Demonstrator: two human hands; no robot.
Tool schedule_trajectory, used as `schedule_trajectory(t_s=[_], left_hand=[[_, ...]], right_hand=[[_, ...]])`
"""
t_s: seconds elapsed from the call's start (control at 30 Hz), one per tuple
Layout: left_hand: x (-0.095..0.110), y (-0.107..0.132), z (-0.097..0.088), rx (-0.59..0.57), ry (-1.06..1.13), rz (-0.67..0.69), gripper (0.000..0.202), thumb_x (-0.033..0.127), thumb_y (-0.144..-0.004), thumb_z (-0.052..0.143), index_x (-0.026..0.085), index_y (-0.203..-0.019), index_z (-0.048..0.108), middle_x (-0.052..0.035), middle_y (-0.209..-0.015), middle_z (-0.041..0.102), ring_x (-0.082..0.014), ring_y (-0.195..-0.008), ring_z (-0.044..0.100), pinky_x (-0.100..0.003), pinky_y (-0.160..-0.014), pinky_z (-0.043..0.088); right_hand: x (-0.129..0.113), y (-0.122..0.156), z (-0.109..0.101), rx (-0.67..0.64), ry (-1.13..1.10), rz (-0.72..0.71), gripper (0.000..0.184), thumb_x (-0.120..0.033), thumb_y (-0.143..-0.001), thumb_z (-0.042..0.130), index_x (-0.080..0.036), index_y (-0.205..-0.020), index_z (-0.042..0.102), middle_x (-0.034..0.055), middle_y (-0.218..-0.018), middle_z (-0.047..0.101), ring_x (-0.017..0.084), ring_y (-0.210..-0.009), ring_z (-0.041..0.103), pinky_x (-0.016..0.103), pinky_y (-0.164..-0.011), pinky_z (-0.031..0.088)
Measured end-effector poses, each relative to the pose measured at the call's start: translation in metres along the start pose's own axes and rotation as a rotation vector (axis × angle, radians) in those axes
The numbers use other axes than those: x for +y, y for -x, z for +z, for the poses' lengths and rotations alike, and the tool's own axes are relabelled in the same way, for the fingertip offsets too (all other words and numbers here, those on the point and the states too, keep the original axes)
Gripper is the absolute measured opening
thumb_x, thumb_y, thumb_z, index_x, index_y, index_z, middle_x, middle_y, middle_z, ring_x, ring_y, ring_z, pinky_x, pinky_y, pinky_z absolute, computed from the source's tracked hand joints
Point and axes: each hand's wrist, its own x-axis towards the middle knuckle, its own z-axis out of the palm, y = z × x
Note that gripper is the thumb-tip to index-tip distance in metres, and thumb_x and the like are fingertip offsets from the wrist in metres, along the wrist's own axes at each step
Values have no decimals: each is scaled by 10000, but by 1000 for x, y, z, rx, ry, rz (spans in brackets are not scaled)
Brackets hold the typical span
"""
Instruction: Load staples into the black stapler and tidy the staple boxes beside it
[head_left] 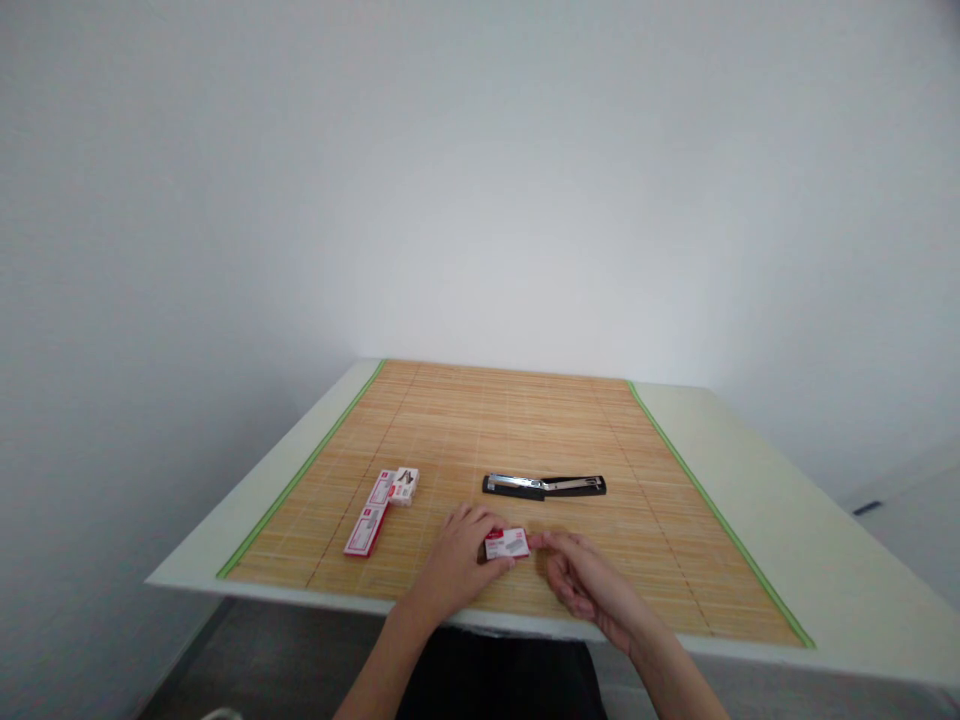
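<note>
Small red-and-white box (pixel 507 543) sits between left hand (pixel 465 545) and right hand (pixel 581 575)

Nearest the viewer is a dark-clothed lap (pixel 499 680), with grey floor (pixel 270 650) showing to its left. Above the lap runs the near edge of a pale table (pixel 840 570), and 2 bare forearms reach over it from either side.

The small box lies near that edge, on a bamboo mat (pixel 525 420). The left hand grips its left end, thumb along the near side and fingers curved around the far side. The right hand extends its index finger to touch the right end, with its other fingers curled in; whether its thumb touches the box, I cannot tell.

Well to the left of the hands, 2 red-and-white packs stand end to end in a slanting row: the nearer pack (pixel 365 530) and the farther pack (pixel 382 488). A white carton (pixel 405 485) with a dark picture on top sits against the right side of the farther pack.

Just beyond the hands, a black stapler (pixel 544 488) lies across the mat, opened out nearly flat, its silver metal channel exposed.

The mat stretches on past it, its 2 side edges bound in green trim (pixel 301 470). At the back rises a plain pale wall (pixel 487 200).
</note>
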Motion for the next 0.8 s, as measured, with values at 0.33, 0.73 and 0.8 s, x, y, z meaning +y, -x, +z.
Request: schedule_trajectory(t_s=[0.33,0.73,0.8], left_hand=[[4,-2,-5,-12,102,10,259,458,-1009,581,302,-1179,699,-15,-1134,692,-222,-1069,590,-367,-969,424],[-7,-3,1,-32,76,2,356,483,-1075,427,299,-1155,720,-11,-1089,716,-215,-1064,594,-373,-986,414],[-6,-2,2,-25,64,5,347,473,-1080,424,294,-1149,713,-10,-1103,708,-212,-1076,589,-371,-987,409]], right_hand=[[0,-13,-20,121,372,-341,551,-632,-860,706,-183,-1181,711,-74,-549,465,97,-490,359,229,-478,249],[17,-26,-9,286,471,-533,360,-553,-914,691,-200,-918,764,70,-920,752,235,-873,679,354,-832,533],[19,-25,-8,296,482,-536,337,-531,-920,695,-200,-908,755,62,-898,745,227,-856,680,347,-825,535]])
